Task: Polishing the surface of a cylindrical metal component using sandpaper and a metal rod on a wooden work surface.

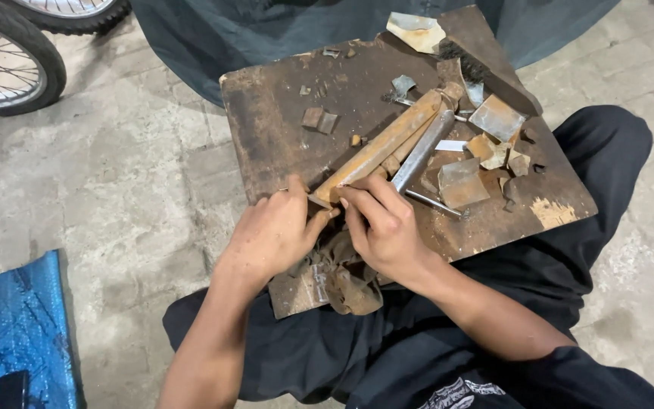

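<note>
While both hands meet at the near end of a long rusty metal bar point(384, 144), the work looks to be at a positioning step: the bar lies diagonally on a worn rusty board point(266, 121) resting across the person's lap, its far end pointing up toward the board's upper right. A grey steel rod point(421, 151) lies just beside it, touching along its length.

The left hand point(270, 235) comes in from the lower left, wrist bent slightly, its fingers point(319, 220) curled narrowly around the bar's near tip. The right hand point(384, 227) comes from the lower right with the forearm crossing the lap; its fingers point(365, 198) are pinched close on the same end, the thumb tucked under. Whether something small is held between them I cannot tell.

Any next move here, as I judge it, calls for a steady grip with both hands, since the bar sits loosely among scrap.

Bent scraps of sheet metal point(463, 182) are scattered on the board's right half, a crumpled brown rag point(350, 284) lies below the hands, and a bicycle wheel point(9, 60) stands on the paved floor at upper left.
</note>
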